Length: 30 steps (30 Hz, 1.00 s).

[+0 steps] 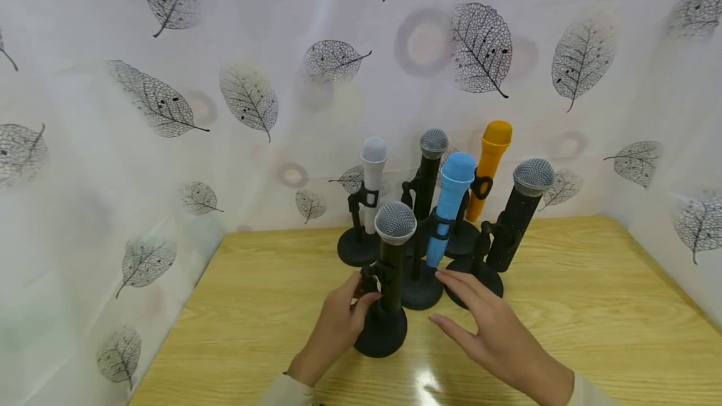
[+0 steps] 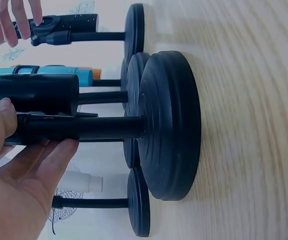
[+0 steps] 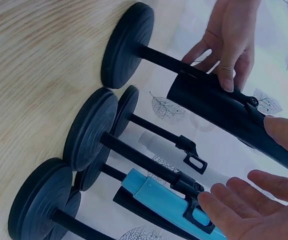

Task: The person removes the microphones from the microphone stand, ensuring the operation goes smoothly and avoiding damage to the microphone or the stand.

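Observation:
A black microphone (image 1: pixel 392 268) with a silver mesh head leans in a clip on a small black desk stand (image 1: pixel 381 335) at the front of the group. My left hand (image 1: pixel 337 321) grips the upright of that stand from the left, thumb toward the microphone, as the left wrist view shows the fingers around the pole (image 2: pixel 98 128). My right hand (image 1: pixel 493 327) hangs to the right, fingers extended and spread, holding nothing. Its fingertips overlap the foot of the blue microphone (image 1: pixel 449 205) in the head view. The front stand's base rests upright on the table.
Behind stand a white microphone (image 1: pixel 373 180), a grey-headed black one (image 1: pixel 430 171), an orange one (image 1: pixel 492 161) and a speckled black one (image 1: pixel 516 224) on the right, all on black stands close together. A leaf-patterned curtain (image 1: pixel 293 17) backs the wooden table (image 1: pixel 254 306).

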Available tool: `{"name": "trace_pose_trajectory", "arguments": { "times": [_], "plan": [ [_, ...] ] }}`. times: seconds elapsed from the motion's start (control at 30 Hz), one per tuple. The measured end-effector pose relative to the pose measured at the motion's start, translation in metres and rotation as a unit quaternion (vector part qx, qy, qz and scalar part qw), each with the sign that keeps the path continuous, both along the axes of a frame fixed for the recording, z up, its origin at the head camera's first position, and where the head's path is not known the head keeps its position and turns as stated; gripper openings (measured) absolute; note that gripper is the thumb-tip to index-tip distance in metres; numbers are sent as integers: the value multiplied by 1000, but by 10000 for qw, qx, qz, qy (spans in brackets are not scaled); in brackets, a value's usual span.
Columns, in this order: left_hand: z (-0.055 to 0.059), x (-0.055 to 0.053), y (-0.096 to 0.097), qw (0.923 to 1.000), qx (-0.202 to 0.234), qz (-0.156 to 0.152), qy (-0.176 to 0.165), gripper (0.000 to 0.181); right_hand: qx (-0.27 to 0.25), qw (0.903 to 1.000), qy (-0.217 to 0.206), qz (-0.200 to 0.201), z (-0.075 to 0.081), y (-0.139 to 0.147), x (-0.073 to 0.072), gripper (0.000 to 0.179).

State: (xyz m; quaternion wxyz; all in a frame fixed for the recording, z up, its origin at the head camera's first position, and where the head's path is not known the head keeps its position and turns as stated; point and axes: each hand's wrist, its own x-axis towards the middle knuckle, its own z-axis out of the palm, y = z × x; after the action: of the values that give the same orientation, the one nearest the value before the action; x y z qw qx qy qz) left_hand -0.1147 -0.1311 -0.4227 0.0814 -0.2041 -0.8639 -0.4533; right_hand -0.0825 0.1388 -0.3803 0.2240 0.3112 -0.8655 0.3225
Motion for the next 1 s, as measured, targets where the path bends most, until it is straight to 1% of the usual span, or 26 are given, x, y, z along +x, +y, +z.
{"name": "trace_pose_trajectory", "arguments": {
  "times": [0.17,0.33,0.5,0.7,1.0],
  "plan": [
    [1,6,4,9999,-62,-50,-61,18,-312,9993,-185,26,5,-3,-1,60],
    [2,9,8,9998,-139,-113,-35,17,-672,9969,-401,111,12,-5,-3,53],
    [1,11,12,9997,-145,-169,31,18,-995,9914,-810,260,18,-7,-4,47],
    [0,12,14,9997,-133,-196,52,20,-1227,9838,-1272,303,27,-13,-6,45],
    [0,13,19,9992,-163,-235,271,20,-1481,9777,-1438,375,33,-19,-9,45]
  ]
}}
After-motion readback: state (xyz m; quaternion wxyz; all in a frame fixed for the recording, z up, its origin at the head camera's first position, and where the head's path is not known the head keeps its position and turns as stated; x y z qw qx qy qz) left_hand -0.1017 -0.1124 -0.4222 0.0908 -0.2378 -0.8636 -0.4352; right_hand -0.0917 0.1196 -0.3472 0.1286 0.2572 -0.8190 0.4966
